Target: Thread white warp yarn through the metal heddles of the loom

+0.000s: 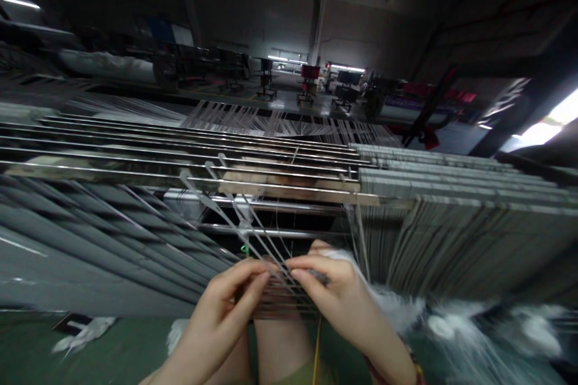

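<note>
I sit at a loom frame with both hands in front of me, low in the middle. Several thin, flat metal heddles (230,219) slant down from the rods to my fingers. My left hand (230,298) is closed, thumb and forefinger pinching at these heddles. Close beside it, my right hand (334,286) is also closed in a pinch on the heddles, with its fingertips nearly touching the left ones. Behind the right hand lies white yarn (341,255). Any fine thread between the fingertips is too blurred to make out.
Long metal rods (149,139) cross the frame. Packed heddles (451,240) hang at the right, and grey strands (90,240) fan out at the left. A pale wooden bar (307,191) lies across the rods. White yarn waste (469,325) sits low right.
</note>
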Demonstrator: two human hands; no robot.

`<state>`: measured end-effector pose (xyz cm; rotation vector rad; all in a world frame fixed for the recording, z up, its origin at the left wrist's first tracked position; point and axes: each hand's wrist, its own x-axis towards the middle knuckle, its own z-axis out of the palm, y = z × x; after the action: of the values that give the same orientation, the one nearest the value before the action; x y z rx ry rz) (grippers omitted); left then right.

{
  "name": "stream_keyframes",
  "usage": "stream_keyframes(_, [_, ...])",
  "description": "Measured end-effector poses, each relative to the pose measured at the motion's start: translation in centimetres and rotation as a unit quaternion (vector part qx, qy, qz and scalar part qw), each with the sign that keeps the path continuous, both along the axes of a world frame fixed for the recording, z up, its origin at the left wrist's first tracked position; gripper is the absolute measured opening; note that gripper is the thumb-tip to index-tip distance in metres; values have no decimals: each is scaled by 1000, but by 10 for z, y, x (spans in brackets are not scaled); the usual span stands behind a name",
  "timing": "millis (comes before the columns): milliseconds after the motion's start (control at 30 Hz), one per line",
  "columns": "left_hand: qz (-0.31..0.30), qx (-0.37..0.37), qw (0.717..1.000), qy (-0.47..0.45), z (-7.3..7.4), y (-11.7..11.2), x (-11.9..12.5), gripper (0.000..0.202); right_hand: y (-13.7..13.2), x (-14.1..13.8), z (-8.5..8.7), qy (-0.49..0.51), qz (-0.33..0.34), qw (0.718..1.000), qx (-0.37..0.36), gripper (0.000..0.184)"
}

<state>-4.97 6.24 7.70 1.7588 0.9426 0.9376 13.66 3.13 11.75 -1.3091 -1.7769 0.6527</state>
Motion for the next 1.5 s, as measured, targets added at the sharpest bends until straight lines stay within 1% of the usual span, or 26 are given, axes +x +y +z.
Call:
stream_keyframes(100, [-2,73,997,41,3,-11,3,17,5,-5,-3,-10,1,1000,-28,16])
stream_keyframes(167, [31,37,999,26,-2,-11,3,15,3,-3,-4,4,-19,999,-41,12])
stream_keyframes(233, [94,-38,993,-59,-8,-9,0,14,-4,1,-3,31,-33,999,-24,10])
stream_keyframes(300, [177,-70,969,-156,-11,-11,-3,18,-9,4,-3,51,-25,998,11,12])
stream_keyframes(367, [219,-17,956,-197,-10,-18,-2,16,-10,3,-4,45,-4,999,20,19])
stream_keyframes(400, [189,37,963,-189,-8,-24,1,15,-9,1,-4,33,8,999,10,22])
stream_keyframes(467, [56,161,976,-133,-7,-34,8,19,-3,-5,-5,12,31,999,-20,22])
stream_keyframes(500, [-10,213,972,-94,-8,-39,11,22,1,-8,-6,8,42,999,-33,21])
stream_keyframes(533, [-53,243,967,-50,-10,-41,13,24,3,-10,-6,8,48,998,-43,19])
stream_keyframes(567, [-63,250,966,-7,-14,-43,14,25,5,-11,-6,9,48,997,-52,17])
stream_keyframes(667, [10,204,974,100,-32,-38,1,22,2,-6,-11,32,4,997,-66,11])
stream_keyframes(733, [85,223,957,163,-47,-31,-15,21,-6,3,-18,101,-26,994,-43,8])
stream_keyframes(767, [126,258,937,199,-54,-28,-23,24,-11,7,-22,163,-24,986,-21,6])
stream_keyframes(833, [180,331,880,288,-67,-24,-32,32,-19,13,-29,311,9,950,12,6])
stream_keyframes(900, [184,368,835,366,-74,-26,-29,34,-25,14,-34,420,42,907,12,12])
stream_keyframes(933, [173,373,826,386,-76,-28,-24,34,-25,13,-35,441,43,896,5,13])
stream_keyframes(967, [156,370,826,395,-77,-32,-15,35,-25,11,-36,439,35,898,0,13])
stream_keyframes(1033, [99,354,850,377,-73,-38,5,39,-21,5,-35,383,7,924,12,14])
stream_keyframes(1100, [14,323,898,299,-63,-40,24,37,-15,-1,-35,277,-23,959,47,16])
stream_keyframes(1167, [-39,243,951,187,-51,-34,32,26,-8,-6,-34,164,-49,981,87,19])
stream_keyframes(1200, [-32,199,971,125,-44,-28,32,22,-5,-7,-34,116,-63,986,105,20])
stream_keyframes(1267, [40,136,989,32,-33,-8,25,23,0,-10,-34,43,-80,987,131,22])
stream_keyframes(1300, [91,133,987,-1,-29,5,20,22,2,-12,-34,14,-83,986,143,22])
stream_keyframes(1367, [154,123,980,-15,-26,32,12,15,6,-15,-33,-24,-85,983,163,22])
stream_keyframes(1433, [172,101,980,-17,-25,56,11,14,8,-18,-31,-28,-91,982,161,21])
stream_keyframes(1500, [151,69,986,-28,-24,70,14,16,9,-21,-28,-19,-102,985,138,21])
